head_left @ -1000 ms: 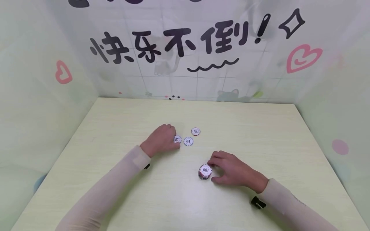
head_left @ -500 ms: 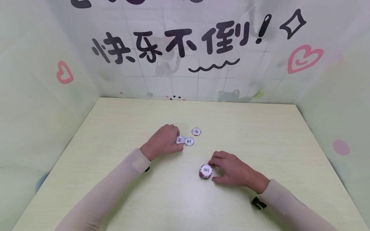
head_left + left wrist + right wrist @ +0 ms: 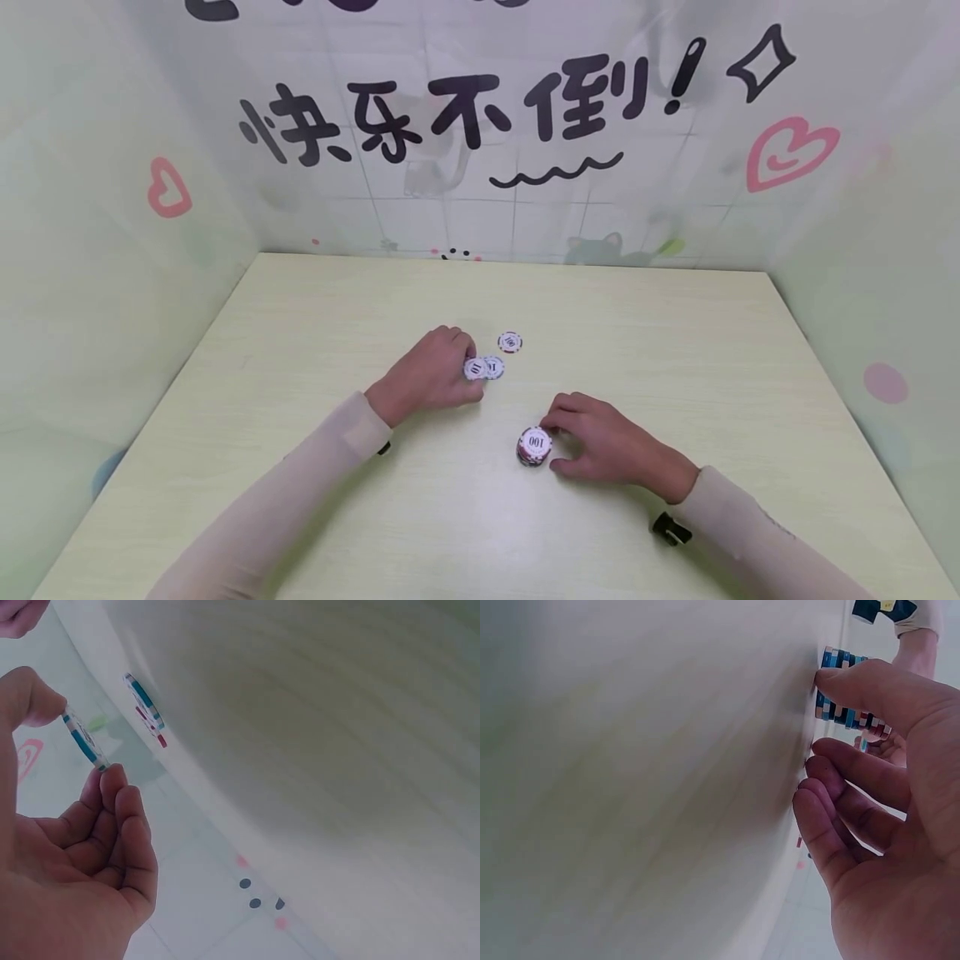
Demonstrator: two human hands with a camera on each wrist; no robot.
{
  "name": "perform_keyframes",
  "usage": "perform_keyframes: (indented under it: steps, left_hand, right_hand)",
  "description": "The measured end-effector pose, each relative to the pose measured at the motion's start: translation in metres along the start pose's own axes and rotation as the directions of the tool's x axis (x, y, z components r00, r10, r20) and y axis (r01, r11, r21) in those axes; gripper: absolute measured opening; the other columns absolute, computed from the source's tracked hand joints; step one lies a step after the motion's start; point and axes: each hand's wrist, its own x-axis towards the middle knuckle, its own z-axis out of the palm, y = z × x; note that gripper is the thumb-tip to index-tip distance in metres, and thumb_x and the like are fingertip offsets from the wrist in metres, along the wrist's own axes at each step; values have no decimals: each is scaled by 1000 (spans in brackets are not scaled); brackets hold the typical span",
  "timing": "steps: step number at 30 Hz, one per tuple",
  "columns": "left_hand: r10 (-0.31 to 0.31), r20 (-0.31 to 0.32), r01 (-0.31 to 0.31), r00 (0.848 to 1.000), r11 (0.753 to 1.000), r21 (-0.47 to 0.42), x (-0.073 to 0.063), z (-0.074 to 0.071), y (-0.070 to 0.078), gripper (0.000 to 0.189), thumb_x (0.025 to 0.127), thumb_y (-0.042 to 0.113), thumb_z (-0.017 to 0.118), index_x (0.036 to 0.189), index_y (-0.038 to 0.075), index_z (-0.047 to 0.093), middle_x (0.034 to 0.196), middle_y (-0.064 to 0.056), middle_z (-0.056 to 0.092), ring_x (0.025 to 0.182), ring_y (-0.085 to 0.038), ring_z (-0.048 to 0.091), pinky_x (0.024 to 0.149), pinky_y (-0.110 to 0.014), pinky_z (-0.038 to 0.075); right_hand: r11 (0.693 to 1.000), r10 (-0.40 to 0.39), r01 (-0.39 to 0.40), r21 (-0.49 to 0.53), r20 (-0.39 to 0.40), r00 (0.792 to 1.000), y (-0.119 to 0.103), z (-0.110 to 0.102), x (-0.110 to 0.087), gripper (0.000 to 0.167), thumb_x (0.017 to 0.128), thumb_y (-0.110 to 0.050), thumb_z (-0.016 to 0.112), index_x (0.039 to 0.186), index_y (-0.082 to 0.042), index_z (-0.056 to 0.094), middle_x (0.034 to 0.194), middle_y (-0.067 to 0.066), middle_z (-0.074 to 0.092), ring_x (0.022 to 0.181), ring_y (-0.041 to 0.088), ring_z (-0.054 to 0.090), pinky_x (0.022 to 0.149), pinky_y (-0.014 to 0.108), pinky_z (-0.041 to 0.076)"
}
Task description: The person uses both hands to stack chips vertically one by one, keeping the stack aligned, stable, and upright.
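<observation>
My left hand pinches a white poker chip marked 10 between thumb and fingertips. In the left wrist view this chip shows a teal-and-white edge, raised off the table. It partly overlaps a second 10 chip in the head view. Just beyond lies a red-edged 100 chip. My right hand rests on the table, fingers loosely bent, beside a stack of poker chips topped by a 100. Its thumb overlaps the stack in the right wrist view, with the fingertips apart from it.
The pale wooden table is bounded by printed cloth walls at the back and both sides. A black clip-like piece hangs under the right sleeve.
My left hand has moved slightly right with the pinched chip, from beside the second 10 chip to partly over it in view. My right hand and the stack have stayed put.
</observation>
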Motion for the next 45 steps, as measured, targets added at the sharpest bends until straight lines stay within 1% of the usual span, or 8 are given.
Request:
perform_keyframes:
  steps: [10,18,24,29,36,42,45]
  left_hand:
    - [25,-9,-25,1000,999,-44,-3,1,13,40,89,33,75,107,-2,71,98,-8,67,90,-23,57,86,-39,52]
    - [84,-17,-85,996,996,-17,-6,2,26,39,88,33,76,108,-1,70,96,-6,66,89,-22,57,84,-37,51]
    - [137,-24,-138,990,990,-12,-7,2,37,37,88,32,77,106,1,70,95,-5,66,88,-22,57,85,-37,52]
    - [173,-31,-174,984,984,-46,-8,3,46,35,86,30,78,104,2,70,94,-4,66,90,-22,59,86,-36,52]
    - [214,-28,-215,977,974,-70,-10,5,55,32,87,30,76,103,3,69,94,-2,65,90,-20,57,84,-34,50]
    - [257,-33,-259,966,963,-79,-12,6,63,34,88,32,79,103,4,70,94,-2,65,91,-20,57,85,-33,50]
    - [277,-26,-278,961,957,-87,-12,9,67,35,88,32,80,103,3,70,94,-1,65,90,-19,57,85,-32,50]
  right_hand:
    - [1000,-3,3,11,0,1000,0,-1,1,39,87,-19,89,121,-5,77,115,-2,68,103,15,62,91,36,57]
    - [1000,-16,16,10,-11,1000,-1,-1,1,38,87,-19,89,121,-5,77,115,-3,68,103,14,62,91,36,57]
    - [1000,-23,23,7,-27,999,-1,-1,1,39,86,-19,91,120,-4,78,113,-2,68,101,13,61,89,34,57]
    - [1000,-17,18,16,-28,999,0,0,1,39,86,-20,91,120,-5,79,113,-2,68,101,12,60,89,33,56]
    - [999,-41,43,32,-54,998,1,3,1,33,88,-19,91,117,-8,80,110,-2,68,98,10,59,85,30,55]
    - [998,-53,55,39,-64,997,0,3,1,30,88,-19,91,115,-8,81,108,-2,68,96,10,58,83,30,55]
    - [997,-60,63,43,-65,996,-1,3,2,30,88,-19,91,114,-8,80,108,-2,68,96,10,58,83,29,55]
